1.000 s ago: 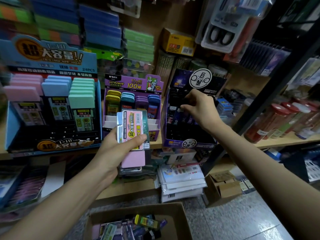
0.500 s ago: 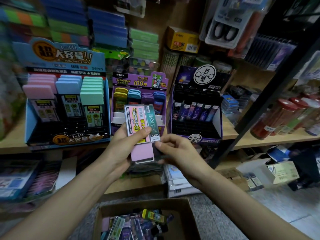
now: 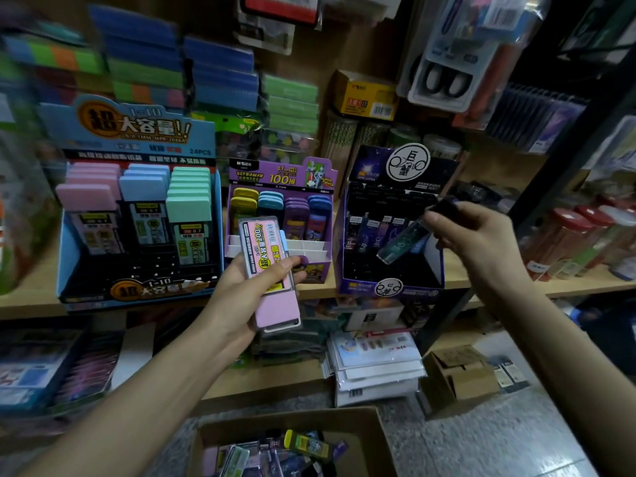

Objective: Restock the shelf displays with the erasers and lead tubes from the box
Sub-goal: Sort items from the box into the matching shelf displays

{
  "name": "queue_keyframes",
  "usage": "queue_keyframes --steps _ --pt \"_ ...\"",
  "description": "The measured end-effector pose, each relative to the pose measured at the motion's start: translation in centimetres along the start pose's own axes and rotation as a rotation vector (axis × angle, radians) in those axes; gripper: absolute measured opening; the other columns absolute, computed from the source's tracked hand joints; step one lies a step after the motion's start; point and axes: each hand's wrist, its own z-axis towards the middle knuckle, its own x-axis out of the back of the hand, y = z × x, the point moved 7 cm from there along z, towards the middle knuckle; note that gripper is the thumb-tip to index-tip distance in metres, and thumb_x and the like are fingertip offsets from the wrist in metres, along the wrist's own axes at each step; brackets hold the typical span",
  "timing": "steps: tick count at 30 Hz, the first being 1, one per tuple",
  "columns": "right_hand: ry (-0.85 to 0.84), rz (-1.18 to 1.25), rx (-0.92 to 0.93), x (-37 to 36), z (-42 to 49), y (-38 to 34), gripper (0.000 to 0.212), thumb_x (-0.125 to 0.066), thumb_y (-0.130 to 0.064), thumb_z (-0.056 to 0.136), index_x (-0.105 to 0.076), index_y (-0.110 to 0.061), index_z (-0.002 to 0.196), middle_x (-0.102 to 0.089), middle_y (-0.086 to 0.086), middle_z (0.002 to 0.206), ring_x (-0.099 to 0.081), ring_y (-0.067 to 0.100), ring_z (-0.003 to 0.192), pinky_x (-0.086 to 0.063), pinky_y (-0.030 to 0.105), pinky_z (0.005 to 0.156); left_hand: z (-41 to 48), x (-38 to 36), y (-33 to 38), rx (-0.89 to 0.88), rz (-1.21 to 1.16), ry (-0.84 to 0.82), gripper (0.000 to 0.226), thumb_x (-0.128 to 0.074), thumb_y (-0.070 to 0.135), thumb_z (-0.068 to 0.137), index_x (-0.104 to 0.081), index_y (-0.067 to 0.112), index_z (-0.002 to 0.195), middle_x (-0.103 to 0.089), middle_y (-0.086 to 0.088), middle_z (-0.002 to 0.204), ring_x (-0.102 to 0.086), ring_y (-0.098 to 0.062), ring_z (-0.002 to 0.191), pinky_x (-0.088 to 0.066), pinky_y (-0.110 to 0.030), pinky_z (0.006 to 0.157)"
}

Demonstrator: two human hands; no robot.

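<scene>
Fingers of your left hand (image 3: 241, 294) curl round a small stack of flat lead cases, with the thumb pressed across the label of the pink case (image 3: 266, 259) on top. A blue edge shows behind it; how many cases lie beneath cannot be told. The stack sits tilted in front of the purple display (image 3: 282, 177), low against its white dividers. Your right hand (image 3: 478, 235) is raised before the dark zodiac display (image 3: 389, 287), its fingertips pinching the dark cap end of a teal lead tube (image 3: 402, 241). The tube slants down and to the left in front of the row of tubes standing in that display. Further left on the same wooden shelf (image 3: 516, 282) stands the blue display (image 3: 137, 132), with rows of pink, blue and green cases. Below you, on the floor, the cardboard box (image 3: 375, 438) sits open, with more tubes and cases lying loose inside.
</scene>
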Motion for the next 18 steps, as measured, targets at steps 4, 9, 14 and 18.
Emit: queue_keyframes --steps 4,9,14,18 --pt "-0.041 -0.151 0.069 0.7 3.1 0.9 0.005 -0.066 -0.015 0.086 -0.067 -0.015 0.091 -0.068 -0.001 0.078 -0.059 0.003 0.059 -0.046 0.014 0.052 0.2 -0.1 -0.5 0.012 0.016 -0.005 0.048 -0.068 0.016 0.064 -0.057 0.022 0.111 -0.074 -0.006 0.097 -0.072 -0.02 0.085 -0.06 -0.029 0.064" --pt "-0.166 -0.227 0.095 -1.7 5.9 2.2 0.012 -0.064 -0.009 0.087 -0.065 -0.001 0.095 -0.065 0.003 0.075 -0.058 0.002 0.057 -0.046 0.016 0.052 0.5 -0.3 -0.8 0.015 0.04 -0.015 0.052 -0.069 0.018 0.062 -0.057 0.022 0.113 -0.073 -0.007 0.101 -0.072 -0.021 0.087 -0.059 -0.027 0.062" --pt "-0.335 -0.328 0.136 -3.9 6.7 2.2 0.008 -0.064 -0.008 0.086 -0.064 -0.003 0.093 -0.061 -0.006 0.073 -0.057 -0.009 0.056 -0.041 0.007 0.053 0.8 -0.3 -0.9 0.013 0.043 -0.022 0.049 -0.068 0.016 0.065 -0.057 0.024 0.112 -0.074 -0.006 0.099 -0.072 -0.021 0.087 -0.059 -0.026 0.063" --pt "-0.375 -0.345 0.071 -4.4 7.2 3.1 0.015 -0.066 -0.009 0.085 -0.064 0.003 0.095 -0.061 0.0 0.069 -0.059 -0.001 0.055 -0.045 0.012 0.052 0.9 -0.2 -1.1 0.025 0.05 -0.023 0.056 -0.068 0.016 0.065 -0.055 0.022 0.119 -0.074 -0.005 0.1 -0.072 -0.02 0.087 -0.058 -0.026 0.062"
